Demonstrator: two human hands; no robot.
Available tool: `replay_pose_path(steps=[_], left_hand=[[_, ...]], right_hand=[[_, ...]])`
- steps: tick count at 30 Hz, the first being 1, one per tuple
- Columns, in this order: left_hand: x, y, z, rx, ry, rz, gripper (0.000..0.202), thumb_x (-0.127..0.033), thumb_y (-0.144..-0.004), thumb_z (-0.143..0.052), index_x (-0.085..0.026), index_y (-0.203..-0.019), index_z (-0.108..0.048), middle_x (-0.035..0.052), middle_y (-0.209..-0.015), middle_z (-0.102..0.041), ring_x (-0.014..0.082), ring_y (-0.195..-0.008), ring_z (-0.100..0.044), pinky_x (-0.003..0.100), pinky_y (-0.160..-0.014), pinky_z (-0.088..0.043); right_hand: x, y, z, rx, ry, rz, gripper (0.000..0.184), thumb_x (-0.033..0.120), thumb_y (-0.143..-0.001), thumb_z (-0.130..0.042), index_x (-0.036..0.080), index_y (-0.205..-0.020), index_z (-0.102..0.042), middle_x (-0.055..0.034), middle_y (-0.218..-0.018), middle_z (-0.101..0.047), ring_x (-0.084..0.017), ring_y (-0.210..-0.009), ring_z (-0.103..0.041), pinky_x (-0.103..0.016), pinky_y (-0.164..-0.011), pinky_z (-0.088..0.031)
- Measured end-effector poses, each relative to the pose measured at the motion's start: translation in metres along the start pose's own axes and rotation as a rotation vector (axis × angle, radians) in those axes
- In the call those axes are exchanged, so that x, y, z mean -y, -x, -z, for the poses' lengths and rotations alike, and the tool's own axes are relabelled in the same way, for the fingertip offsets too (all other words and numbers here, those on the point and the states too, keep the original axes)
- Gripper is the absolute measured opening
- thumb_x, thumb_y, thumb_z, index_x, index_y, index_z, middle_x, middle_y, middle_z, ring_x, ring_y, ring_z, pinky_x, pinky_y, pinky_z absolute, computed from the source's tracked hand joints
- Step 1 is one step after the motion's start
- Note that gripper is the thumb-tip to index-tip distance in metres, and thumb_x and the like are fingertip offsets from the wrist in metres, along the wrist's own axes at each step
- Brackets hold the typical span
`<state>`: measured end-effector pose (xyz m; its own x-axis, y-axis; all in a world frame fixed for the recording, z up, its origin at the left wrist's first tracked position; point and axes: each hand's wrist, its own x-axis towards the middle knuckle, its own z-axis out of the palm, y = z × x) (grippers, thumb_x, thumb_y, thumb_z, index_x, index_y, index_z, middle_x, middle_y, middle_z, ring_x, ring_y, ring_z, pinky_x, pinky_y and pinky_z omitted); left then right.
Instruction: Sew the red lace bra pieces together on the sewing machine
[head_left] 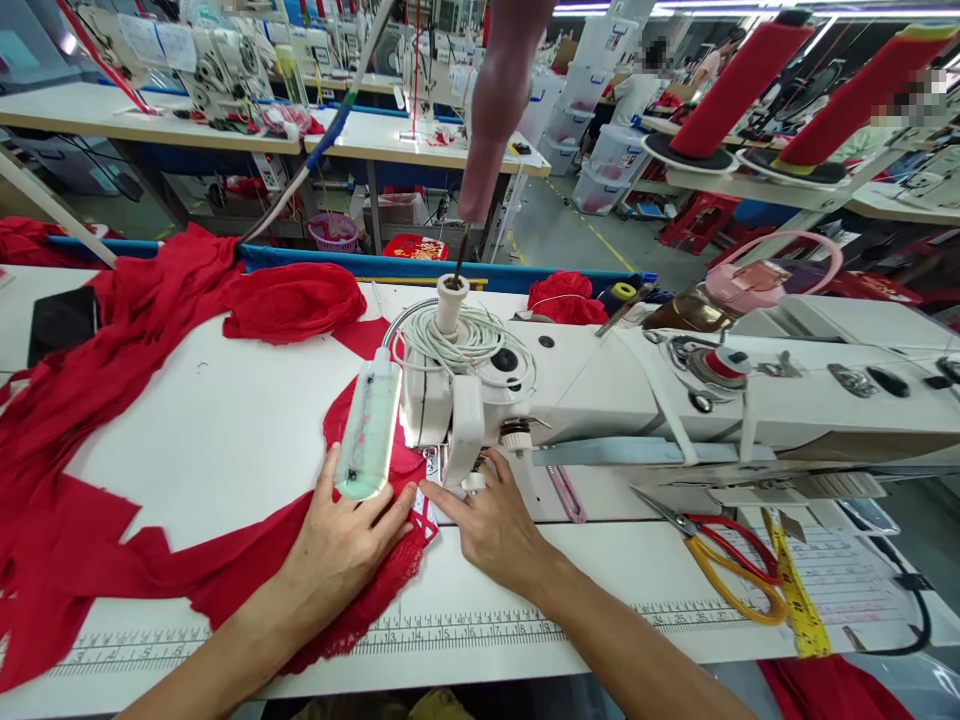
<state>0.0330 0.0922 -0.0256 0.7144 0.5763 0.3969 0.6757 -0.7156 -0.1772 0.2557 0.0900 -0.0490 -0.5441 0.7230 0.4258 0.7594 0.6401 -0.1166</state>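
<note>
A white sewing machine (600, 375) stands before me, its head over a red lace-edged fabric piece (375, 590). My left hand (352, 540) lies on this fabric left of the needle area, fingers stretched out, partly behind a pale green lamp (369, 430). My right hand (499, 520) is right of the needle area, fingers apart. Its index fingertip touches the fabric's edge close to the left fingertips, while other fingers reach up beside the presser foot. The needle is hidden behind the machine head.
More red fabric (172, 290) spreads over the left of the table. Scissors (720, 560), a yellow tape measure (799, 590) and a written sheet (855, 575) lie right. A pink-lidded bottle (750, 285) stands behind the machine; red thread cones (739, 90) rise at upper right.
</note>
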Motion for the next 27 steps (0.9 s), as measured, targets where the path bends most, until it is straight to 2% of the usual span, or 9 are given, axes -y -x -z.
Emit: replay_pose_path(steps=[6,10,12,15,18,21,24,27], left_hand=[[0.001,-0.003,0.005,0.037,0.011,0.013,0.026,-0.02,-0.1,-0.048,-0.014,-0.117,-0.066,0.0042,-0.083,-0.064,0.0207,-0.074,-0.057,0.063,-0.097,-0.043],[0.001,-0.006,0.011,0.045,0.137,0.068,0.024,-0.02,-0.1,-0.047,-0.015,-0.115,-0.066,0.0046,-0.084,-0.063,0.0203,-0.075,-0.057,0.045,-0.082,-0.049],[0.001,-0.008,0.012,0.005,0.219,0.159,0.025,-0.017,-0.1,-0.045,-0.016,-0.115,-0.065,0.0059,-0.089,-0.064,0.0202,-0.079,-0.058,0.038,-0.077,-0.048],[0.004,-0.011,0.01,-0.017,0.258,0.35,0.025,-0.022,-0.099,-0.047,-0.016,-0.115,-0.064,0.0096,-0.099,-0.064,0.0241,-0.089,-0.06,0.039,-0.078,-0.049],[0.015,-0.014,0.005,0.041,0.302,0.463,0.028,-0.028,-0.095,-0.049,-0.015,-0.114,-0.064,0.0124,-0.11,-0.064,0.0291,-0.102,-0.06,0.043,-0.086,-0.05],[0.029,-0.015,0.003,0.093,0.399,0.496,0.024,-0.028,-0.092,-0.049,-0.019,-0.104,-0.067,0.0088,-0.11,-0.066,0.0277,-0.105,-0.06,0.042,-0.092,-0.049],[0.041,-0.016,0.004,0.119,0.464,0.486,0.023,-0.029,-0.092,-0.047,-0.021,-0.09,-0.068,0.006,-0.101,-0.067,0.0247,-0.101,-0.061,0.041,-0.097,-0.048],[0.047,-0.018,0.005,0.143,0.505,0.497,0.027,-0.034,-0.094,-0.044,-0.021,-0.085,-0.067,0.0056,-0.093,-0.067,0.0241,-0.097,-0.063,0.042,-0.099,-0.047]], right_hand=[[0.004,-0.001,0.002,0.066,0.022,-0.03,0.065,-0.004,-0.07,-0.05,0.021,-0.129,-0.064,-0.0073,-0.089,-0.062,-0.025,-0.096,-0.048,-0.049,-0.109,-0.028],[0.005,-0.002,0.005,0.07,0.011,-0.037,0.065,-0.005,-0.072,-0.049,0.022,-0.13,-0.063,-0.0076,-0.095,-0.064,-0.025,-0.099,-0.048,-0.048,-0.109,-0.028],[0.005,-0.002,0.005,0.073,0.001,-0.041,0.064,-0.005,-0.072,-0.049,0.021,-0.129,-0.063,-0.0076,-0.098,-0.064,-0.024,-0.099,-0.048,-0.048,-0.11,-0.026],[0.005,-0.002,0.006,0.074,-0.015,-0.047,0.062,-0.007,-0.072,-0.05,0.022,-0.125,-0.065,-0.0071,-0.101,-0.064,-0.023,-0.099,-0.049,-0.047,-0.111,-0.025],[0.005,-0.002,0.006,0.071,-0.027,-0.053,0.061,-0.007,-0.071,-0.05,0.022,-0.123,-0.065,-0.0065,-0.102,-0.064,-0.024,-0.101,-0.049,-0.047,-0.11,-0.026],[0.006,-0.002,0.006,0.064,-0.036,-0.055,0.061,-0.008,-0.071,-0.049,0.022,-0.121,-0.065,-0.0056,-0.101,-0.065,-0.023,-0.1,-0.05,-0.046,-0.109,-0.026],[0.006,-0.003,0.006,0.055,-0.042,-0.05,0.061,-0.009,-0.07,-0.049,0.022,-0.12,-0.065,-0.0048,-0.101,-0.065,-0.023,-0.098,-0.049,-0.046,-0.109,-0.026],[0.006,-0.003,0.006,0.052,-0.046,-0.05,0.061,-0.009,-0.07,-0.049,0.021,-0.12,-0.065,-0.0051,-0.102,-0.065,-0.023,-0.097,-0.049,-0.046,-0.108,-0.027]])
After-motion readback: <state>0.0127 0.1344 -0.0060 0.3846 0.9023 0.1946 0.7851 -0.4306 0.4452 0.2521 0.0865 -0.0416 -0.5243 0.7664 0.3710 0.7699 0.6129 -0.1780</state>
